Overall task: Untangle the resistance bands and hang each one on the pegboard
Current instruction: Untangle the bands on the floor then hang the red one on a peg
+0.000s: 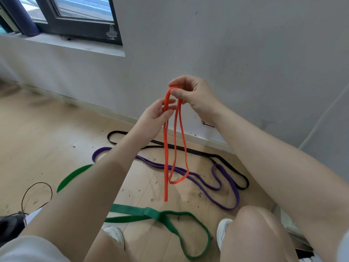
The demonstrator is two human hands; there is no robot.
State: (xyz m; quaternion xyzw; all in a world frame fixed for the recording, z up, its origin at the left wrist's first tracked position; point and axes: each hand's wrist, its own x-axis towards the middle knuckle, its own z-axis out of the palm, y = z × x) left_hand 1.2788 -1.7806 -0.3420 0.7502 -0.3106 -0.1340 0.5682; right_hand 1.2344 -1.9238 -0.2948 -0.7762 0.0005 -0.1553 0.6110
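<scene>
- Holding the orange band (166,148) up in front of the grey wall (245,53), we note both hands raised at chest height.
- Our right hand (192,95) pinches the folded top of the orange band between thumb and fingers.
- Our left hand (157,112) is closed on one strand just below that fold.
- Its loops hang free above the wooden floor (37,138), clear of the others.
- On the floor lie the purple band (229,188), the black band (232,167) nearer the wall, and the green band (151,214), knotted, by our shoes (222,231).
</scene>
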